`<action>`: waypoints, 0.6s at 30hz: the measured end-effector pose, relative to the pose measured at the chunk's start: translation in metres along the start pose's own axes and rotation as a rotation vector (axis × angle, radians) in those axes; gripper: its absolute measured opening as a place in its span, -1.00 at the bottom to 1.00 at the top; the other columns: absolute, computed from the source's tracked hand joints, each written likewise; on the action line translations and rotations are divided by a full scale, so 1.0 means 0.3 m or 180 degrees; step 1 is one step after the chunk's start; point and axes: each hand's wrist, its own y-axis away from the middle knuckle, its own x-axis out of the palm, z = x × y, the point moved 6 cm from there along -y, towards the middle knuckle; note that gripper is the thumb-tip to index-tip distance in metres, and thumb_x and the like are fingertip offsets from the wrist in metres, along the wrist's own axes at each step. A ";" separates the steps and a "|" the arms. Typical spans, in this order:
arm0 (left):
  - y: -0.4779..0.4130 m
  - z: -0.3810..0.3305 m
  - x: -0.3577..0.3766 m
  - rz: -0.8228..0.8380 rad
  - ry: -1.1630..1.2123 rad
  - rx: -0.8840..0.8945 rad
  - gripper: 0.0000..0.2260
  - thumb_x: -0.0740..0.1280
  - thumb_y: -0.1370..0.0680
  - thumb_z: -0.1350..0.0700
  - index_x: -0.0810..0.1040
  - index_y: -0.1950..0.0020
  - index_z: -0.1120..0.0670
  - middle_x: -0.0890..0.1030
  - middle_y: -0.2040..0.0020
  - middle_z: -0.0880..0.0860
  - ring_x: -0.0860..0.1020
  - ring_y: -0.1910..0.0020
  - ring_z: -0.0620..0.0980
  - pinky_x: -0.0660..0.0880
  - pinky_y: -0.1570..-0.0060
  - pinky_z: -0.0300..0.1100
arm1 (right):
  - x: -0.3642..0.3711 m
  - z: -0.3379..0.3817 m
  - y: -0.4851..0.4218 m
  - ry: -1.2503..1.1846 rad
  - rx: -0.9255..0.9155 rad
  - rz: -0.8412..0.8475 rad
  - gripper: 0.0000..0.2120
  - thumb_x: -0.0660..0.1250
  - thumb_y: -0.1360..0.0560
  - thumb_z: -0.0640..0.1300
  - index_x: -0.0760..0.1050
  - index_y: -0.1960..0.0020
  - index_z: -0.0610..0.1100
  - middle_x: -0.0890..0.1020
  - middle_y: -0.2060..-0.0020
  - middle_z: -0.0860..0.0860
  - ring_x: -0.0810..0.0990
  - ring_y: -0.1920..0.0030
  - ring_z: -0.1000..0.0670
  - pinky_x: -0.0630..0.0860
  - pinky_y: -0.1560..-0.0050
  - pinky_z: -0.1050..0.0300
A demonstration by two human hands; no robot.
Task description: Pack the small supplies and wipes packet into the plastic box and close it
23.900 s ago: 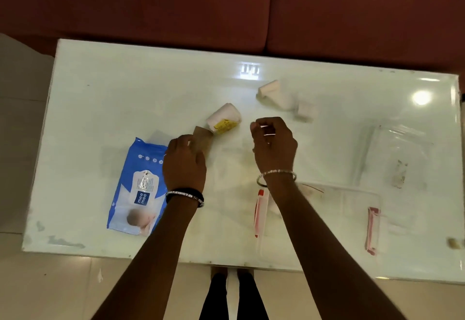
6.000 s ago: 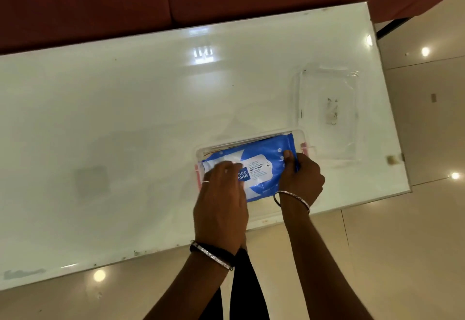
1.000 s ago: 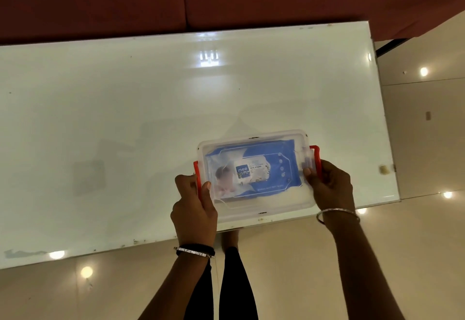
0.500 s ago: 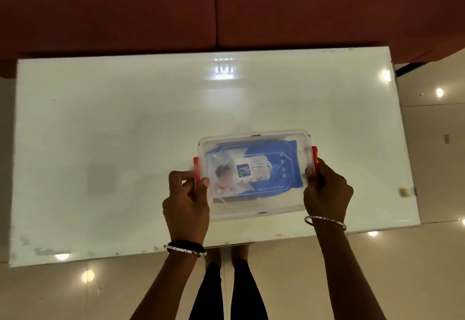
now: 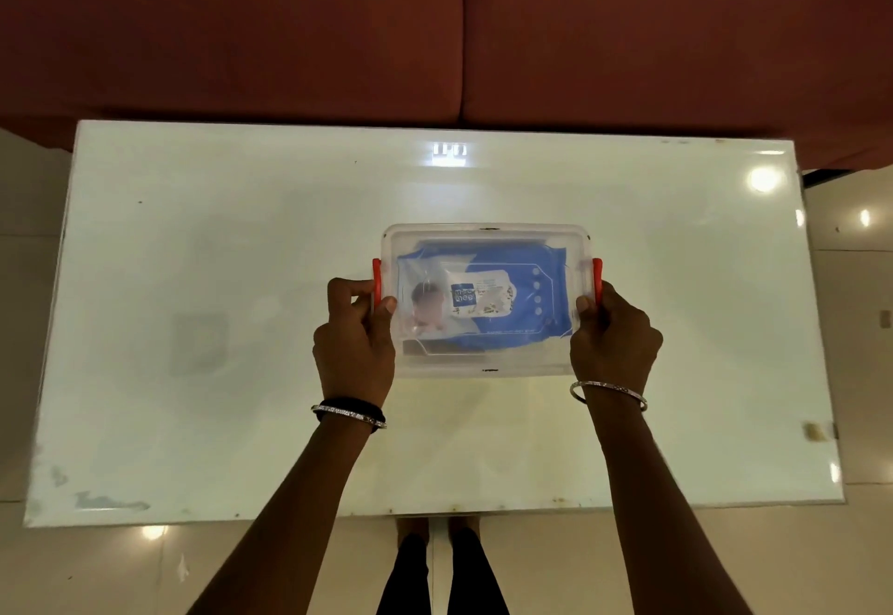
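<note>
A clear plastic box with its clear lid on sits near the middle of the white glossy table. Through the lid I see the blue wipes packet lying flat inside. The small supplies are hidden under it. Red clips stand at both short ends, the left clip and the right clip. My left hand grips the box's left end, thumb on the lid by the clip. My right hand grips the right end the same way.
A dark red sofa runs along the table's far edge. Pale tiled floor shows to the right and below the near edge. My legs stand at the table's near side. A small tan mark sits near the right corner.
The box has moved away from the near edge toward the table's middle, with both hands still on its ends. The view has shifted, so the whole table now shows.
</note>
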 end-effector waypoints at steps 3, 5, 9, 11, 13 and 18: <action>-0.009 0.005 0.012 0.0000 -0.0049 0.0018 -0.79 0.34 -0.57 0.08 0.41 -0.09 0.16 0.72 0.21 0.11 0.60 0.40 0.09 0.35 0.43 -0.31 | 0.005 -0.001 -0.003 -0.0034 0.0067 -0.0009 -0.77 0.27 -0.59 -0.18 0.60 -0.19 -0.21 0.72 0.12 -0.22 0.64 0.15 -0.30 0.27 0.18 0.21; -0.009 0.005 0.013 0.0030 -0.0107 0.0050 -0.79 0.32 -0.57 0.07 0.40 -0.09 0.16 0.71 0.22 0.10 0.54 0.45 0.01 0.29 0.44 -0.42 | 0.001 0.000 -0.004 -0.0107 0.0109 0.0008 -0.76 0.29 -0.59 -0.18 0.60 -0.20 -0.21 0.72 0.12 -0.21 0.65 0.15 -0.28 0.28 0.17 0.23; -0.004 -0.017 0.006 0.0170 -0.0126 0.0045 -0.78 0.30 -0.58 0.08 0.41 -0.13 0.19 0.70 0.14 0.12 0.62 0.33 0.11 0.33 0.39 -0.42 | -0.003 0.005 -0.001 -0.0126 0.0207 0.0149 -0.76 0.29 -0.59 -0.16 0.59 -0.21 -0.21 0.72 0.12 -0.21 0.65 0.15 -0.27 0.35 0.14 0.21; -0.007 -0.049 -0.008 0.0273 -0.0206 0.0020 -0.75 0.31 -0.57 0.12 0.42 -0.19 0.19 0.69 0.01 0.16 0.67 0.12 0.20 0.45 0.23 -0.27 | -0.003 0.012 -0.006 -0.0015 0.0318 0.0331 -0.70 0.27 -0.60 -0.13 0.54 -0.30 -0.20 0.71 0.05 -0.22 0.66 0.07 -0.29 0.49 0.07 0.09; -0.003 -0.082 -0.017 0.0450 -0.0472 -0.0062 -0.69 0.30 -0.58 0.15 0.41 -0.31 0.16 0.66 -0.10 0.21 0.65 -0.03 0.23 0.50 0.10 -0.13 | -0.006 0.020 0.000 0.0241 0.0516 0.0538 -0.61 0.25 -0.61 -0.15 0.41 -0.42 -0.20 0.67 -0.11 -0.23 0.63 -0.10 -0.29 0.53 -0.10 -0.04; 0.010 -0.154 -0.034 0.1471 -0.1355 -0.0215 -0.47 0.17 -0.63 0.15 0.04 -0.57 0.11 0.18 -0.57 0.13 0.30 -0.48 0.15 0.32 -0.37 -0.03 | -0.070 0.175 0.066 0.0303 0.0038 0.0796 -0.37 0.21 -0.54 -0.32 0.08 -0.56 -0.29 0.26 -0.52 -0.23 0.24 -0.52 -0.21 0.25 -0.50 -0.02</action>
